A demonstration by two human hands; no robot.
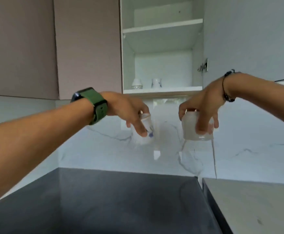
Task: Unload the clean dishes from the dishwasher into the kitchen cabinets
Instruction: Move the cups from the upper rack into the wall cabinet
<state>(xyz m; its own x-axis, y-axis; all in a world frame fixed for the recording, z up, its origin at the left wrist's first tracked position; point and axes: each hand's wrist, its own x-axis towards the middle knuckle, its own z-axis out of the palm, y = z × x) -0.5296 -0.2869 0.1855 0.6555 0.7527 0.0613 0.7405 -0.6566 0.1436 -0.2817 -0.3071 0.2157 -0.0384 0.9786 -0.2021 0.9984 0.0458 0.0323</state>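
Note:
My left hand [126, 110], with a green watch on the wrist, grips a small white cup with a blue mark [148, 130] from above. My right hand [200, 108], wearing a black cord bracelet, holds a frosted white cup [190, 130] by its top. Both cups hang in front of the marble backsplash, just below the open wall cabinet [161, 92]. On the cabinet's bottom shelf stand two small white cups, one upside down [136, 83] and one upright with a blue pattern [156, 83].
The cabinet door [249, 39] stands open to the right, with its hinge by my right wrist. A closed mauve cabinet [87, 48] is on the left. A dark countertop [112, 200] lies below, and a lighter surface [256, 203] adjoins it on the right.

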